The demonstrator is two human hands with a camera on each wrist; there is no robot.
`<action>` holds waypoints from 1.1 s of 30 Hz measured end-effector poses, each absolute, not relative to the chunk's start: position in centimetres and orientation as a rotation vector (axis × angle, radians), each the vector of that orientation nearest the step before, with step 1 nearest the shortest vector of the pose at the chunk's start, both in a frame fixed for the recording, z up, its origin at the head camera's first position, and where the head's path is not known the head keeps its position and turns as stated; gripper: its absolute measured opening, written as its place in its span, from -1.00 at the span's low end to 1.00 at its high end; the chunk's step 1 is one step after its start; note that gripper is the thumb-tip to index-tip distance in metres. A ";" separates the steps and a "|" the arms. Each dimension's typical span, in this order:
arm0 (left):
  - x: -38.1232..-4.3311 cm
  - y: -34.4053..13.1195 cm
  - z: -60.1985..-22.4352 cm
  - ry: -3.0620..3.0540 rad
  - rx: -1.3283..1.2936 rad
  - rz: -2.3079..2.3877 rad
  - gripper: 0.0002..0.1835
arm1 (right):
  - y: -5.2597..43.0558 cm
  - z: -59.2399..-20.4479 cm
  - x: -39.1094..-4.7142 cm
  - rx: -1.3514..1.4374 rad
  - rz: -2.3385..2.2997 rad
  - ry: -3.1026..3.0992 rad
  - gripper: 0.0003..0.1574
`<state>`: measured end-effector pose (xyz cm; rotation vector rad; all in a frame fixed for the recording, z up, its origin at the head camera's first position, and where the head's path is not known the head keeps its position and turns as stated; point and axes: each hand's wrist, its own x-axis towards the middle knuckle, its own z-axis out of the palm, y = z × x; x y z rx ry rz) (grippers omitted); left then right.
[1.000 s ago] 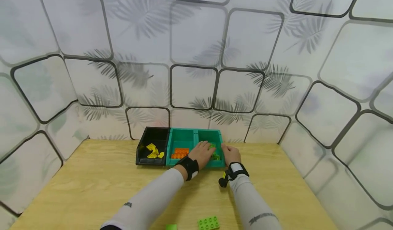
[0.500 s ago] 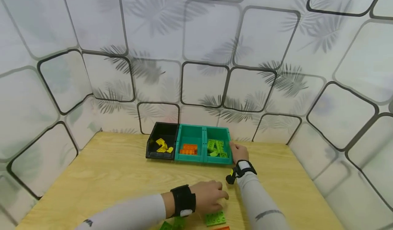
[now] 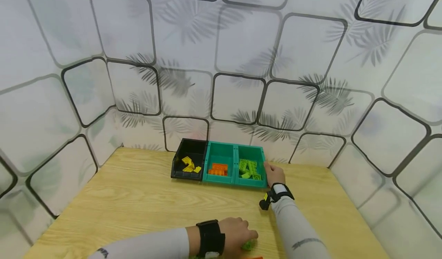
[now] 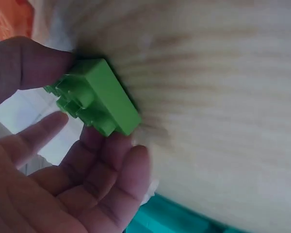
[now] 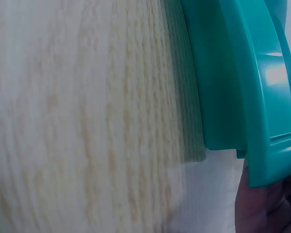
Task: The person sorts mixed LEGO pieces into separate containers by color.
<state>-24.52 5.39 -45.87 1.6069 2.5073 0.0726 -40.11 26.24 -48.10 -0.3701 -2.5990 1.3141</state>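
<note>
In the left wrist view a green toy building brick [image 4: 111, 97] lies tilted at the table surface, studs toward the palm. My left hand [image 3: 235, 234] pinches it between the thumb and the other fingers, near the table's front. Farther back, my right hand [image 3: 275, 174] holds the right side of the teal bin [image 3: 251, 151], its fingers at the rim [image 5: 254, 97] in the right wrist view. Several green bricks [image 3: 248, 167] lie in that bin. The left hand hides most of the brick in the head view.
Left of that bin stand a second teal bin [image 3: 221, 151] with orange bricks [image 3: 218, 169] and a black bin [image 3: 193, 145] with yellow pieces [image 3: 188, 165]. An orange brick [image 3: 255, 257] shows at the bottom edge. A patterned wall covering [image 3: 238, 98] rises behind the bins.
My left hand has left the green bricks' bin, come back to the table's front and taken hold of a green brick. The right hand has stayed at the bin. The head view has shifted.
</note>
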 end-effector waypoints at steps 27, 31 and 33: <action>-35.7 8.9 -43.3 3.223 1.226 -0.082 -0.51 | 26.6 -48.9 -40.1 -0.353 1.354 -2.541 -0.42; -37.8 9.9 -43.9 3.266 1.144 -0.129 -0.54 | 26.6 -49.0 -40.2 -0.329 1.360 -2.510 -0.40; -38.5 10.3 -44.4 3.282 1.170 -0.189 -0.62 | 26.5 -49.0 -40.3 -0.330 1.369 -2.502 -0.40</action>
